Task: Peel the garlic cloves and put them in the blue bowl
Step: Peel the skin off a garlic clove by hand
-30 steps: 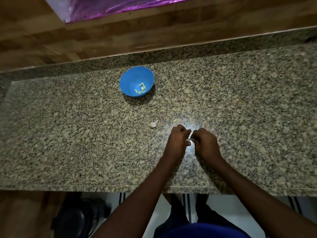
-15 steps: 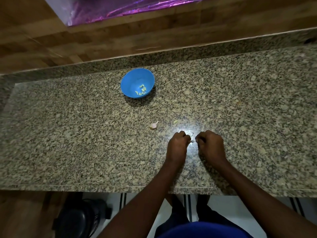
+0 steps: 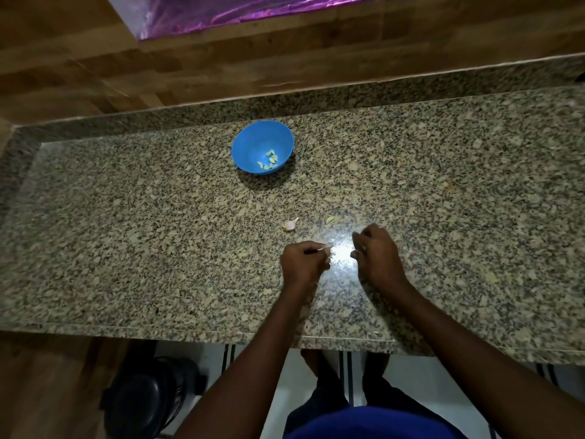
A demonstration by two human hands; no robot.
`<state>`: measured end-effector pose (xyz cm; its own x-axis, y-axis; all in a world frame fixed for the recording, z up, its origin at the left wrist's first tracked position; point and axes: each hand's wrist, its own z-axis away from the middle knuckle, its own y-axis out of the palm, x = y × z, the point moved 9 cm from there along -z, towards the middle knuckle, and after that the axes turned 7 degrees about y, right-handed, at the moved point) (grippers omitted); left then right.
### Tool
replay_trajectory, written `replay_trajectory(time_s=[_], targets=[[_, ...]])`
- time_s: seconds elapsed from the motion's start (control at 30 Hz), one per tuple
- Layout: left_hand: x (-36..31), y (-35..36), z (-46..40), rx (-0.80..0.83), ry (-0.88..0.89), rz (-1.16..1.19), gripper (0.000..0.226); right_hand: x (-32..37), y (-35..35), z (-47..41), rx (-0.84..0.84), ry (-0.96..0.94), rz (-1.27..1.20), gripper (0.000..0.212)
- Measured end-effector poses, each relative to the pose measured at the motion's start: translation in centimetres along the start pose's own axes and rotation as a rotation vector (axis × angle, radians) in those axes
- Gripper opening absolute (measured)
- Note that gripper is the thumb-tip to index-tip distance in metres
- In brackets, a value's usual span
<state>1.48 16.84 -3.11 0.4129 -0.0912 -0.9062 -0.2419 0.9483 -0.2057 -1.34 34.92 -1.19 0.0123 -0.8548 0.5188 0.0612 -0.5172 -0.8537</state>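
Head view shows a speckled granite counter (image 3: pixel 126 236) with the blue bowl (image 3: pixel 250 147) near its far edge, several peeled cloves (image 3: pixel 269 160) lying inside. Nearer, the left hand (image 3: pixel 304 264) curls its fingers and pinches a small pale garlic piece (image 3: pixel 326 248), while the right hand (image 3: pixel 376 258), just beside it, is loosely curled; whether it holds anything I cannot tell. An unpeeled clove (image 3: pixel 289 224) lies on the counter beyond the hands.
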Motion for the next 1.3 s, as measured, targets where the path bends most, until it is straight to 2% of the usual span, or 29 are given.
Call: replay_trajectory(time_s=[0.07, 0.17, 0.27, 0.33, 0.43, 0.5, 0.57, 0.63, 0.73, 0.9, 1.13, 1.3], targets=[[0.2, -0.9, -0.1, -0.001, -0.034, 0.031, 0.008, 0.7, 0.9, 0.8, 0.001, -0.004, 0.02, 0.016], [0.3, -2.1, 0.1, -0.003, -0.04, 0.022, 0.007, 1.2, 2.5, 1.6, 0.024, 0.003, 0.088, 0.028], [0.3, -2.7, 0.9, 0.005, -0.041, 0.051, 0.004, 1.2, 2.4, 0.8, 0.025, 0.054, 0.029, 0.03], [0.3, -3.3, 1.3, 0.003, -0.057, 0.093, 0.004, 0.8, 1.9, 0.5, 0.012, 0.148, -0.096, 0.026], [0.5, -4.5, 1.6, 0.016, -0.1, 0.15, 0.005, -1.2, 1.5, 1.0, -0.014, 0.505, -0.386, 0.021], [0.8, -5.3, 1.6, 0.018, -0.109, 0.164, 0.007, -1.7, 2.0, 1.7, -0.002, 0.661, -0.57, 0.019], [1.2, -6.1, 1.8, 0.018, -0.117, 0.191, 0.011, -1.2, 2.6, 2.6, 0.027, 0.789, -0.803, 0.013], [1.2, -6.7, 2.1, 0.025, -0.127, 0.238, 0.013, -0.1, 3.4, 3.3, 0.088, 0.839, -0.948, 0.009], [0.8, -7.8, 2.7, 0.032, -0.111, 0.3, 0.011, 2.7, 4.5, 3.8, 0.213, 0.821, -1.068, 0.005], [0.2, -11.5, 4.4, -0.042, -0.101, 0.409, 0.007, 9.2, 5.4, 4.0, 0.361, 0.719, -1.124, 0.006], [1.6, -22.1, 9.2, -0.345, -0.052, 0.547, 0.004, 20.5, 10.5, 6.8, 0.685, 0.599, -1.08, 0.009], [5.2, -30.9, 14.1, -0.558, -0.038, 0.65, 0.004, 28.7, 14.9, 11.9, 0.91, 0.5, -0.987, 0.005]])
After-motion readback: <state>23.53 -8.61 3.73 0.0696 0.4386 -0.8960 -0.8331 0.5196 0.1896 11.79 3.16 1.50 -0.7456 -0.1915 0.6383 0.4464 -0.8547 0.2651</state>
